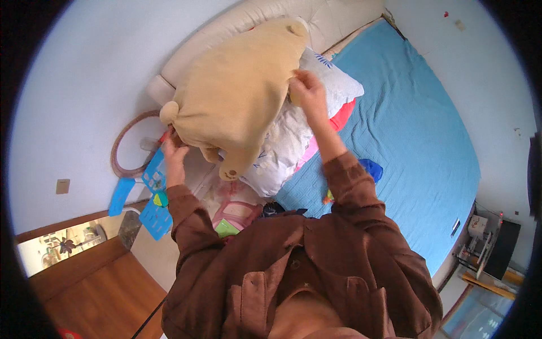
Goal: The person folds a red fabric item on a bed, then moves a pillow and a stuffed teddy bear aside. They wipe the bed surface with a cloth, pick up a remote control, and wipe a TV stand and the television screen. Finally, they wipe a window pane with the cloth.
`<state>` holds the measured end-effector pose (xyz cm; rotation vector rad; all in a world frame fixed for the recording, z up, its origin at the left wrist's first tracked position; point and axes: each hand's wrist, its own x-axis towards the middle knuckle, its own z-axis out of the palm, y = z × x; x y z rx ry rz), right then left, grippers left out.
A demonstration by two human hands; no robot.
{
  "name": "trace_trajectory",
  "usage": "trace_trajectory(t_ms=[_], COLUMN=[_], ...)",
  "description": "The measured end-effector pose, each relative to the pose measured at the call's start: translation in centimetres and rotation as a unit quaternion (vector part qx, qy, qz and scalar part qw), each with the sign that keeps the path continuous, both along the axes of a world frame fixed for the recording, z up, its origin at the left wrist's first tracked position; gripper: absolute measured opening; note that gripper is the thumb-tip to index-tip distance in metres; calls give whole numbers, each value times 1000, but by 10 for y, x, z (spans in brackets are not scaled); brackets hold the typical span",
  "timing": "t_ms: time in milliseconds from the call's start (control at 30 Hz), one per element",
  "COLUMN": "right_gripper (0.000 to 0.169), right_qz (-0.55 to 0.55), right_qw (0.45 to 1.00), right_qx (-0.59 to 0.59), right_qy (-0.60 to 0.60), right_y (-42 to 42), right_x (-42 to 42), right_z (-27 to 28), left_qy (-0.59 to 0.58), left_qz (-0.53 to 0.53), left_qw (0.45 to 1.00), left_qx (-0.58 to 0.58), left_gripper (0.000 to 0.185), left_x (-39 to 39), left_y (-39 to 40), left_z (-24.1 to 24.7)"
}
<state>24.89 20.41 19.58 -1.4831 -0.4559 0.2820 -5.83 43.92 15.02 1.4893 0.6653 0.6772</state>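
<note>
A large beige plush toy [237, 84] with a round tail and a stubby paw lies over a pile of bedding beside the headboard. My left hand [174, 148] grips its lower left end, just under the tail; the fingertips are partly hidden. At its right edge my right hand [308, 91] has the plush fabric pinched in bent fingers. Beneath the toy are white pillows [292, 140] with blue leaf prints. Red and pink fabric [344, 114] shows under them.
A blue quilted cover [415, 110] spreads over the bed to the right, with a dark blue item [371, 170] on it. The cream padded headboard [347, 17] runs along the wall. At left are a round-framed object [116, 148], blue sheets [156, 218] and a pink plastic stool [250, 210].
</note>
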Motion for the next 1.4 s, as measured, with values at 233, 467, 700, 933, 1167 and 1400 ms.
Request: trace_trajectory(t_ms=[233,467,700,933,1167,1400], right_gripper=[54,37,50,71,84,83], right_qz=[2,-20,-116,-252,-40,-16], right_qw=[954,997,986,899,862,890], right_qx=[-70,13,-75,-167,-393,-355], right_qy=[292,77,98,-316,-317,-287], right_y=[33,9,-48,-23,9,32], right_x=[107,25,46,67,82,97], right_z=[-71,-34,-121,-21,-106,-119], left_qy=[126,341,316,280,375,389], left_qz=[142,10,-107,-7,50,52], left_qw=[828,724,702,640,674,682], left_qx=[527,599,629,716,634,617], left_gripper=[67,69,75,80,80,78], left_x=[86,134,168,169,178,187], left_y=[-37,-68,-112,-65,-37,-17], left_z=[115,107,61,119,-81,-90])
